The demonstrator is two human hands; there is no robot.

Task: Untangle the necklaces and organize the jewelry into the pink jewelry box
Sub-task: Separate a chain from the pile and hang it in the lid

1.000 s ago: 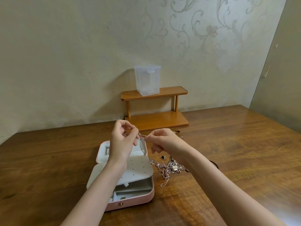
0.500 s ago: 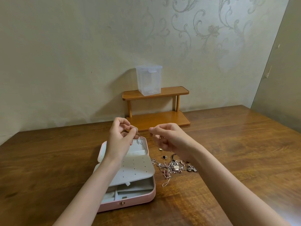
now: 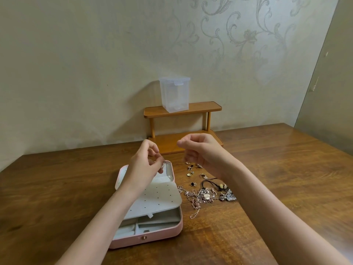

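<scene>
On table [image 3: 57, 188], near centre: pink jewelry box [image 3: 149, 238] open, grey compartments showing nothing inside. Left hand [image 3: 145, 167] pinching chain [image 3: 163, 165] above lid. Right hand [image 3: 202, 153] loosely curled, empty. Tangled necklaces [image 3: 204, 196] right of box. Far shelf [image 3: 183, 109]: clear lidded container [image 3: 174, 94].

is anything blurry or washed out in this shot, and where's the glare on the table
Head view: the right hand is smeared by motion blur at its fingertips, while the left hand looks sharper. Pale glare sits on the table at its far right. The wide lens bends the table edge and the wall corner. The clear plastic container throws a soft shadow on the wall.
</scene>
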